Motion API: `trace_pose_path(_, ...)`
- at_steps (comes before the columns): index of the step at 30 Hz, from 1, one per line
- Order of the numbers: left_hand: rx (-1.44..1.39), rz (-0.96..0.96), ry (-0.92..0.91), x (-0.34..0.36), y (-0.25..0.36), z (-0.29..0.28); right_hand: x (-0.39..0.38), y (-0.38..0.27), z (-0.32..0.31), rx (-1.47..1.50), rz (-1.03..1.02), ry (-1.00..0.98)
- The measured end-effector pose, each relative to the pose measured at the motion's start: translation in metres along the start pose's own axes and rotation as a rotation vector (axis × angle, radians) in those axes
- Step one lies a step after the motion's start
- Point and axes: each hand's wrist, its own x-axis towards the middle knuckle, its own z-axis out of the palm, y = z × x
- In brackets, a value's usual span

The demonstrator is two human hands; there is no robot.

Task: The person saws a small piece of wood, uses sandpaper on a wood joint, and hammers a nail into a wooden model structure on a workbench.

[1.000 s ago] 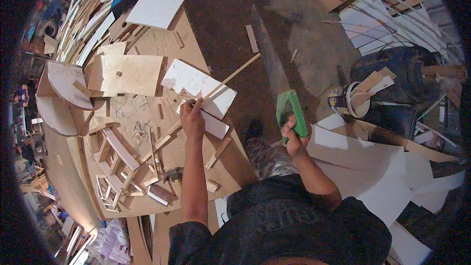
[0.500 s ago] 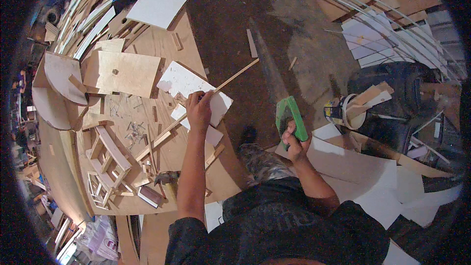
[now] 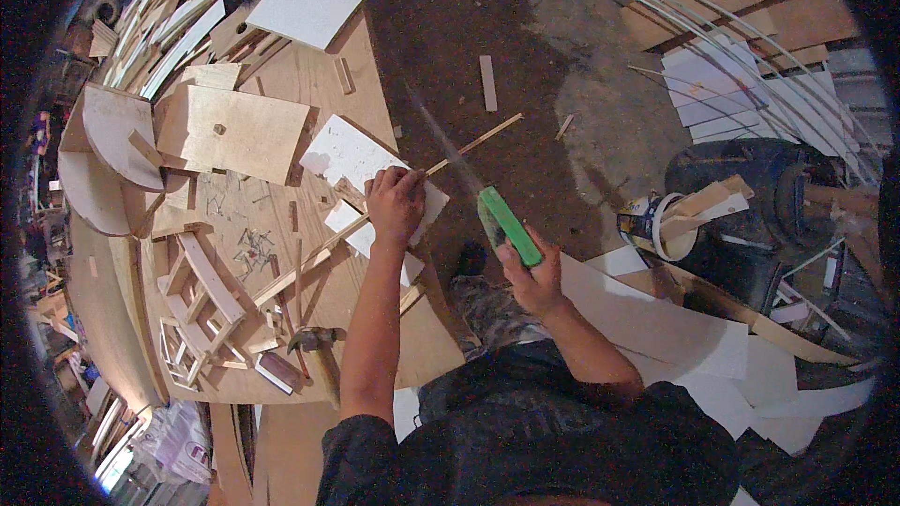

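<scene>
My left hand (image 3: pixel 396 201) is closed over a thin wooden strip (image 3: pixel 489 134), pressing it on a white board (image 3: pixel 339 150) at the right edge of the plywood table (image 3: pixel 366 66). The strip slants across the table and sticks out past the edge over the floor. My right hand (image 3: pixel 536 274) is wrapped round the green handle of a handsaw (image 3: pixel 511 225). Its thin blade points away to the upper left and passes over the strip's overhanging part, just right of my left hand. Whether the teeth touch the wood I cannot tell.
A claw hammer (image 3: pixel 317 339), a small wooden frame (image 3: pixel 211 281), loose nails (image 3: pixel 253 248) and a plywood panel (image 3: pixel 234 136) lie on the table. Right of me stand a white bucket (image 3: pixel 677 230) with offcuts and a black bin (image 3: pixel 722 178). White sheets (image 3: pixel 656 309) lie beside me.
My right hand has swung the saw left and up, so its blade now crosses the strip. The left hand has shifted slightly right and its fingers lie lower over the strip.
</scene>
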Motion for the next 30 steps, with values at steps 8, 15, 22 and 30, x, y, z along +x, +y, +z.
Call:
trace_pose_path(8,-0.008,-0.024,-0.011,0.001,-0.001,0.004,0.017,-0.024,0.015,-0.014,0.112,-0.035)
trace_pose_path(15,0.127,0.029,-0.06,-0.007,-0.001,-0.004,0.018,-0.033,0.021,0.034,0.094,-0.007)
trace_pose_path(22,0.033,0.075,-0.163,-0.037,-0.019,-0.044,-0.012,-0.046,0.015,0.134,0.281,-0.029)
trace_pose_path(30,-0.042,0.004,0.01,-0.052,-0.001,-0.026,-0.031,-0.031,0.019,0.276,0.301,-0.033)
